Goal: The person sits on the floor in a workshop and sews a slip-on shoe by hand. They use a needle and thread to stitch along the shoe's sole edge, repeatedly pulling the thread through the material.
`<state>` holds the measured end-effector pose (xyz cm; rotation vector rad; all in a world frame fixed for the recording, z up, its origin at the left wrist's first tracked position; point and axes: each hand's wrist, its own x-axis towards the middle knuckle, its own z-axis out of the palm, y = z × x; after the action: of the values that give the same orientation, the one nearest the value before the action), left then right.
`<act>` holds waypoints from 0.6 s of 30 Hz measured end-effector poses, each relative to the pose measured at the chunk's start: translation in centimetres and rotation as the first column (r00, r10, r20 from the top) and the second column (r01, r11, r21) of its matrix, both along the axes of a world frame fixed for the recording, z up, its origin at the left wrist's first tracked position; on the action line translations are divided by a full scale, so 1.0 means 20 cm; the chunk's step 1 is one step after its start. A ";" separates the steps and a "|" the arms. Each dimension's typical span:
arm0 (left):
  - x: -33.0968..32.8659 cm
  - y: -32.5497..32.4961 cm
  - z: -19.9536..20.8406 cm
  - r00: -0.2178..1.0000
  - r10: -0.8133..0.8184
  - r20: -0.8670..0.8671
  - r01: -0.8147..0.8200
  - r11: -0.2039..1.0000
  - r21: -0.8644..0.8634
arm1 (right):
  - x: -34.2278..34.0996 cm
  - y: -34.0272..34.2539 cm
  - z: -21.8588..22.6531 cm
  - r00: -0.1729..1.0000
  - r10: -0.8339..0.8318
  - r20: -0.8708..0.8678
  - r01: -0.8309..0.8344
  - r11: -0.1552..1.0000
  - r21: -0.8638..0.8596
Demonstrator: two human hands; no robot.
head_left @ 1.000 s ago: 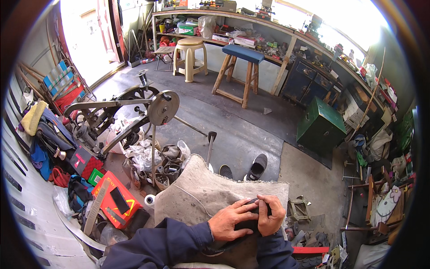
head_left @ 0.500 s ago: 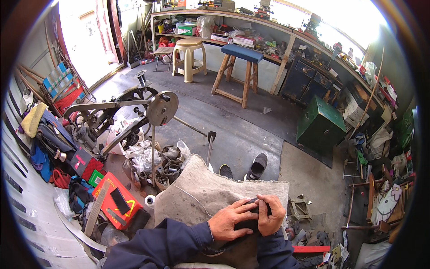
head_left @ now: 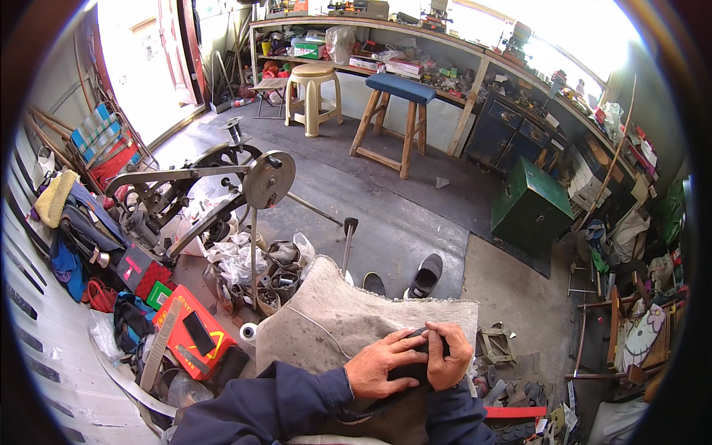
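A stained beige cloth [head_left: 297, 341] lies over my lap. On it my left hand [head_left: 386, 366] rests on a dark, soft-looking item [head_left: 415, 372], its fingers bent over the top and its thumb along the near side. My right hand [head_left: 449, 356] closes on the far right edge of the same item, fingertips and thumb together beside the left fingertips. My hands hide most of the item, so its kind cannot be made out. A light cord [head_left: 322, 328] runs across the cloth to the left of my hands.
A hand-cranked metal sewing machine [head_left: 215, 182] stands front left, above bags of small parts. Near left, a phone [head_left: 199, 332] lies on an orange box [head_left: 185, 319]. Beyond the cloth is a dark shoe [head_left: 426, 276]. Farther off stand a blue-topped stool [head_left: 400, 87] and a green box [head_left: 530, 204].
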<state>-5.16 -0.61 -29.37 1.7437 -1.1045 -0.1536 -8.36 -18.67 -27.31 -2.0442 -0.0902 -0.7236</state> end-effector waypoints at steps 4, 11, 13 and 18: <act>0.00 0.00 0.00 0.999 -0.014 -0.037 0.015 1.000 0.018 | 0.00 0.00 0.00 1.000 -0.004 -0.005 0.004 1.000 0.000; 0.00 0.00 0.00 0.999 -0.012 -0.036 0.013 1.000 0.018 | 0.00 0.00 0.00 1.000 0.002 -0.001 -0.002 1.000 -0.007; 0.00 0.00 0.00 0.999 -0.010 -0.039 0.011 1.000 0.018 | 0.00 0.00 0.00 1.000 0.000 -0.007 0.000 1.000 -0.002; 0.00 0.00 0.00 0.999 -0.011 -0.043 0.011 1.000 0.018 | 0.00 0.00 0.00 1.000 0.001 -0.003 -0.001 1.000 -0.005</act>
<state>-5.17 -0.57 -29.45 1.7426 -1.0845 -0.2077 -8.37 -18.68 -27.27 -2.0496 -0.0911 -0.7209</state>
